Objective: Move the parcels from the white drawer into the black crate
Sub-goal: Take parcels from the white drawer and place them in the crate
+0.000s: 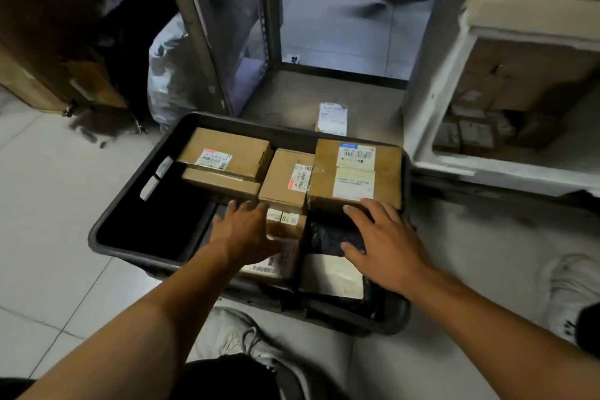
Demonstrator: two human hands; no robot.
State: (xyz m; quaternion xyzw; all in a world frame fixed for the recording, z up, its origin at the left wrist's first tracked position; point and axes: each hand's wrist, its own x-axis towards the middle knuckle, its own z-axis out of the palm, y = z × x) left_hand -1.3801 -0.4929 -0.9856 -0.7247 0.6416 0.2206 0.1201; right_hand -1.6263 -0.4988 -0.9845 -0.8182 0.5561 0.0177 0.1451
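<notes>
— Where are the parcels now?

— Mostly in the black crate (130,204): cardboard boxes (355,172) line its far edge and right side, while the left end is bare. A few still lie in the white drawer (454,166), just beside the crate's far right corner.

— And the hands?

— Both are released. The left hand (242,230) lies flat against a small box (285,224) in the middle; the right hand (386,243) spreads over a dark packet (328,237), fingertips touching the big box.
</notes>
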